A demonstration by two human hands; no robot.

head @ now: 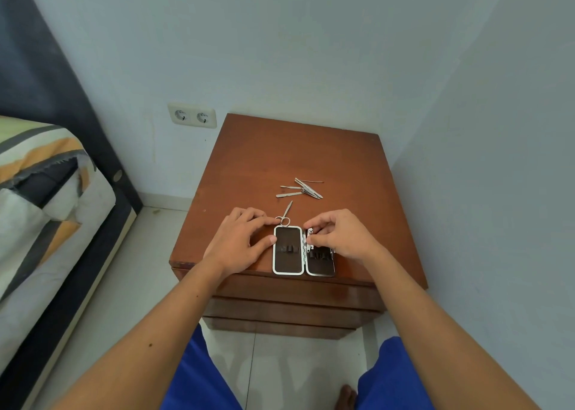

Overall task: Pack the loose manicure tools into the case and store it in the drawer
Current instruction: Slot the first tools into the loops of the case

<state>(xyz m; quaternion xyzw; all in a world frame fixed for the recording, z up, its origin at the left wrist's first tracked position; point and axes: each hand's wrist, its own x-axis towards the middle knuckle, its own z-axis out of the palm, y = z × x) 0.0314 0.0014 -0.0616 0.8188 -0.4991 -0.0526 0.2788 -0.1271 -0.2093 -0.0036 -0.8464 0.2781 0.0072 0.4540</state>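
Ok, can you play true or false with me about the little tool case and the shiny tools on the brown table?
1. The case lies open on the nightstand. True.
2. The scissors are already tucked inside the case. False: they lie on the wood just beyond the case, by the left hand.
3. The right hand holds a nail clipper over the right half of the case. True.
4. All the tools are packed. False: a pile of loose tools lies farther back on the top.
5. A drawer is pulled open. False: the drawer fronts all look closed.
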